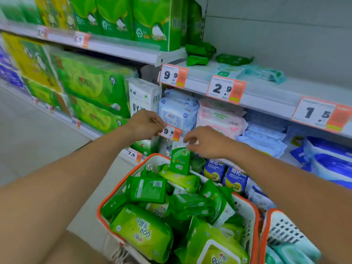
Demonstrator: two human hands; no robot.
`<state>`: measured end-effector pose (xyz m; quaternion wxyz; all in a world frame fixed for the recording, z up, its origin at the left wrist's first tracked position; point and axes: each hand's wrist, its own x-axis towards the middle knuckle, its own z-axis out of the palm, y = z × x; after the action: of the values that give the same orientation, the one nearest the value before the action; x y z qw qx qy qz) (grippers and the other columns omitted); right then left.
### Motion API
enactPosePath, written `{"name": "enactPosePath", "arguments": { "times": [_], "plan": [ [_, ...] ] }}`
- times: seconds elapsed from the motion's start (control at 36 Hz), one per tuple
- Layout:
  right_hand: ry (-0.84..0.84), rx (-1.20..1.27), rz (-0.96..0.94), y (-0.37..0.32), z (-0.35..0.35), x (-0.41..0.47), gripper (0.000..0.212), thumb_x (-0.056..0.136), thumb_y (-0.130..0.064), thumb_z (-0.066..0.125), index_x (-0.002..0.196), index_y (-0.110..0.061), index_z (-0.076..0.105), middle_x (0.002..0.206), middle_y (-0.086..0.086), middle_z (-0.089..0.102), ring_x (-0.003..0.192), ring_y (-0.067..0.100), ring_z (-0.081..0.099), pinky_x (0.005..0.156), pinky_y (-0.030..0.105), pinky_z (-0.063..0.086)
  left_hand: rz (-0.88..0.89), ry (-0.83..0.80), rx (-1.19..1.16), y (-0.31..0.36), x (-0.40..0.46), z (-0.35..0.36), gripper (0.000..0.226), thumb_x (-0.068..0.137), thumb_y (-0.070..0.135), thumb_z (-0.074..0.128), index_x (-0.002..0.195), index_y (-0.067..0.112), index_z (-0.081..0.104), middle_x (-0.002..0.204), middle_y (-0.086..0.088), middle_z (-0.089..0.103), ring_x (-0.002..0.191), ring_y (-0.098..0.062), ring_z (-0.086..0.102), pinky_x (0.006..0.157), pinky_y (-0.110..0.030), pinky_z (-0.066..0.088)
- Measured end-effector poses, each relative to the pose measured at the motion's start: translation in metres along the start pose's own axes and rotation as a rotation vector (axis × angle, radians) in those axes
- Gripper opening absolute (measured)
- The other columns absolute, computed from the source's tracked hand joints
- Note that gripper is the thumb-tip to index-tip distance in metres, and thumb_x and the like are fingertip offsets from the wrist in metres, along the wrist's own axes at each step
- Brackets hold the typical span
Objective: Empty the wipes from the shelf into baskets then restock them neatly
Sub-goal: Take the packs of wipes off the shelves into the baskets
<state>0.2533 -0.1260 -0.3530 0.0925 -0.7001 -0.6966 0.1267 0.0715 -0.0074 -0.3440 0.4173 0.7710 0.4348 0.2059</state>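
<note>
A white basket with an orange rim (106,199) stands below me, heaped with green wipes packs (144,231). My right hand (207,142) pinches the top of a small green wipes pack (180,161), which hangs upright over the far end of the basket. My left hand (145,124) is raised at the shelf edge with curled fingers. Its fingertips meet at the corner of the 9.8 price tag (171,132); I cannot tell whether they grip it. On the upper shelf (266,92) a few green packs (199,54) and pale teal packs (262,74) remain.
A second white and orange basket (282,231) holding teal packs stands at the right. Blue, pink and white wipes packs (219,115) fill the shelf behind my hands. Large green tissue bundles (89,82) crowd the left shelving. Pale floor lies at the far left.
</note>
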Motion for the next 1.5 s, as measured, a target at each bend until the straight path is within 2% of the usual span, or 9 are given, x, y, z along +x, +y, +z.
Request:
{"name": "enactPosePath", "arguments": {
  "times": [0.17,0.31,0.56,0.69,0.81,1.06,1.19,1.31,1.5],
  "plan": [
    [0.714,0.18,0.146,0.065,-0.113,-0.005,0.022,0.077,-0.009,0.076,0.098,-0.013,0.072,0.091,0.001,0.071,0.08,0.015,0.064,0.081,0.026,0.051,0.547,0.245,-0.007,0.097,0.061,0.004,0.009,0.086,0.014,0.073,0.082,0.019,0.066,0.069,0.007,0.064,0.056,0.001,0.057,0.057,-0.012,0.043],
    [0.974,0.057,0.351,0.134,-0.167,0.02,0.044,0.074,-0.033,0.083,0.111,-0.013,0.069,0.112,0.008,0.067,0.104,0.028,0.061,0.091,0.032,0.044,0.643,0.295,0.299,0.163,0.121,0.026,0.041,0.083,0.037,0.075,0.114,0.013,0.065,0.113,-0.006,0.067,0.105,-0.023,0.063,0.092,-0.031,0.048],
    [0.198,-0.113,0.745,0.229,-0.209,0.071,0.131,0.058,-0.083,0.07,0.159,-0.024,0.009,0.165,0.011,0.012,0.153,0.029,0.01,0.122,0.042,0.012,0.188,-0.133,0.614,0.221,0.188,0.083,0.119,0.059,0.091,0.055,0.146,0.011,0.04,0.151,-0.01,0.042,0.132,-0.029,0.046,0.103,-0.033,0.04],
    [0.248,0.214,0.611,0.261,-0.19,0.084,0.074,0.072,-0.064,0.076,0.129,-0.02,0.056,0.126,0.004,0.062,0.112,0.024,0.061,0.099,0.035,0.05,0.201,-0.026,0.579,0.222,0.204,0.111,0.063,0.066,0.052,0.082,0.107,0.009,0.061,0.112,-0.009,0.064,0.09,-0.025,0.057,0.075,-0.027,0.048],
    [0.366,0.134,0.476,0.251,-0.203,0.058,0.05,0.066,-0.038,0.09,0.105,-0.017,0.068,0.107,0.004,0.069,0.097,0.023,0.065,0.086,0.032,0.053,0.311,-0.001,0.346,0.22,0.197,0.1,0.096,0.058,0.04,0.091,0.138,0.012,0.046,0.126,-0.005,0.056,0.113,-0.024,0.057,0.093,-0.029,0.048],
    [0.706,0.068,-0.014,0.173,-0.205,-0.07,0.096,0.043,-0.011,0.097,0.131,-0.016,0.059,0.122,0.006,0.044,0.115,0.017,0.044,0.098,0.002,0.031,0.538,0.118,-0.195,0.252,0.089,0.043,0.075,0.057,0.026,0.095,0.116,0.02,0.049,0.099,0.015,0.066,0.087,0.002,0.064,0.078,-0.019,0.053],
    [0.555,0.319,-0.032,0.129,-0.178,-0.131,0.119,0.046,-0.004,0.097,0.144,-0.031,0.035,0.114,-0.007,0.05,0.092,-0.001,0.057,0.078,0.014,0.05,0.359,-0.173,-0.449,0.23,0.027,0.053,0.017,0.084,0.022,0.075,0.098,0.019,0.066,0.085,0.006,0.077,0.074,-0.011,0.072,0.066,-0.029,0.059],
    [0.4,0.232,-0.045,0.108,-0.157,-0.166,0.14,0.048,-0.002,0.095,0.156,-0.032,0.009,0.113,0.005,0.053,0.09,0.016,0.062,0.076,0.025,0.055,0.153,-0.325,-0.635,0.2,-0.008,0.066,0.031,0.092,0.013,0.064,0.123,0.013,0.061,0.105,-0.009,0.075,0.079,-0.022,0.073,0.066,-0.039,0.062],
    [0.232,0.232,-0.014,0.097,-0.142,-0.211,0.133,0.056,0.005,0.086,0.156,-0.031,0.006,0.111,0.006,0.05,0.087,0.015,0.061,0.072,0.018,0.051,0.077,-0.332,-0.675,0.175,-0.038,0.079,0.015,0.088,0.01,0.065,0.1,0.019,0.067,0.081,0.002,0.076,0.072,-0.013,0.07,0.077,-0.029,0.055]
  ]
}}
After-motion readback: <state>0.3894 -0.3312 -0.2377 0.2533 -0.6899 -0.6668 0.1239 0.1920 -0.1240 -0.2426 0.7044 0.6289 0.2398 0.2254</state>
